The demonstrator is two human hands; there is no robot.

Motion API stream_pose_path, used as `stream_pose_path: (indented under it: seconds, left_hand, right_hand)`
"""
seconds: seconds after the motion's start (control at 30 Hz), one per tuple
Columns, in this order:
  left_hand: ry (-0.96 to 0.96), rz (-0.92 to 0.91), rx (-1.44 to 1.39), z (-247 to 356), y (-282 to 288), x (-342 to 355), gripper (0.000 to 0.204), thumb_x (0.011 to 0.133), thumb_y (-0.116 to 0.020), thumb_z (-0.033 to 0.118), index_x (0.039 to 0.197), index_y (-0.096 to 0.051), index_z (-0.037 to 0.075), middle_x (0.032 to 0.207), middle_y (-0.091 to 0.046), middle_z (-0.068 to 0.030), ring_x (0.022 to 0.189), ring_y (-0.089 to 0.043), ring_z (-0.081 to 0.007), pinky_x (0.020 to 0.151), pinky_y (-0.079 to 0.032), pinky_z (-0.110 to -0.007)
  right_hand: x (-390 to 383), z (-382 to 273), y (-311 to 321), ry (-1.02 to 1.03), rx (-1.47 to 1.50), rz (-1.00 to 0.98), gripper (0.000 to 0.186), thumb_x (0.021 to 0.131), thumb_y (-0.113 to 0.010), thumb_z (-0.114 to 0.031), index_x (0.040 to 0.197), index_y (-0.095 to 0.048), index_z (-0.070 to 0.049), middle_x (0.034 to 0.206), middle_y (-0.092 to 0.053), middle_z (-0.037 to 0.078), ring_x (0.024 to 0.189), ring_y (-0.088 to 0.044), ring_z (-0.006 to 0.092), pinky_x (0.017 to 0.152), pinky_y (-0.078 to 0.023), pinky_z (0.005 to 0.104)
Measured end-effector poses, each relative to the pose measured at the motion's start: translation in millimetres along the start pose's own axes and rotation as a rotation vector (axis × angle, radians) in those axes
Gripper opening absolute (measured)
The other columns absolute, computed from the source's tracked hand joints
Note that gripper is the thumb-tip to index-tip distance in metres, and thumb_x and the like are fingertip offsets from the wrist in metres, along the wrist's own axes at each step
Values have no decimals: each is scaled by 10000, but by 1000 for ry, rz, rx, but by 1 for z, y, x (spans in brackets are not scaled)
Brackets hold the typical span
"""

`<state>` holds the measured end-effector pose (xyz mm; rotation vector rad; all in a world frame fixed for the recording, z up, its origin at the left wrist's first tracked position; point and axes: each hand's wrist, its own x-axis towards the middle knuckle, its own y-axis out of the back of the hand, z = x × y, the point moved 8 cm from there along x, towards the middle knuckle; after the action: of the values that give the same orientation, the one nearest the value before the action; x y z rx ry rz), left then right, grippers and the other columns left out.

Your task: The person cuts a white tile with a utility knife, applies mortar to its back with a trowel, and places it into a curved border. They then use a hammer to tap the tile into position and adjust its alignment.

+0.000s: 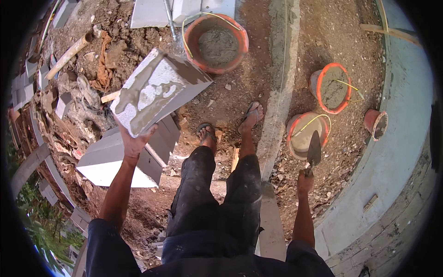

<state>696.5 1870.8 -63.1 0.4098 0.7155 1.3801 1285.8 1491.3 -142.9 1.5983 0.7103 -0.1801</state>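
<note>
My left hand point(134, 144) grips a large light-grey building block point(171, 94) by its near lower end and holds it tilted. Wet mortar is smeared in uneven patches over the block's white upper face. On the other side, my right hand point(305, 181) is closed around the handle of a pointed trowel point(314, 151). Its blade points away from me and overlaps the near edge of an orange-rimmed bucket point(290, 125) holding wet greyish mix. Under the held block, more grey blocks point(108, 154) rest on the ground.
Another mortar bucket point(243, 51) stands at the far middle, and an orange one point(348, 97) farther right. A small reddish pot point(370, 121) sits by the pale wall point(406, 92). A concrete strip point(276, 120) with a string runs right of my feet. Rubble and a bamboo pole point(69, 55) lie left.
</note>
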Motion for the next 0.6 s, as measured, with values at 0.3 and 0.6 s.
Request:
stream_pose_path:
  seconds: [0.3,0.6]
  left_hand:
    - [300,-292,618,-31,39,-8,374,990,-561,346,1165,-703,47,1196,-679,-146,1077,-639,-298,971,-468,-409]
    - [-146,-298,841,-43,53,-6,400,992,-521,464,1293,-640,230,1100,-680,-190,816,-674,-272,727,-539,-416]
  right_hand:
    - [165,76,-94,-495,-232,-92,490,775,-558,-345,1118,-671,-14,1153,-652,257,1119,-606,414,935,-461,523]
    - [81,190,-104,-559,838,-290,253,859,-638,-294,865,-673,-43,625,-561,2,523,-514,114,466,-420,281]
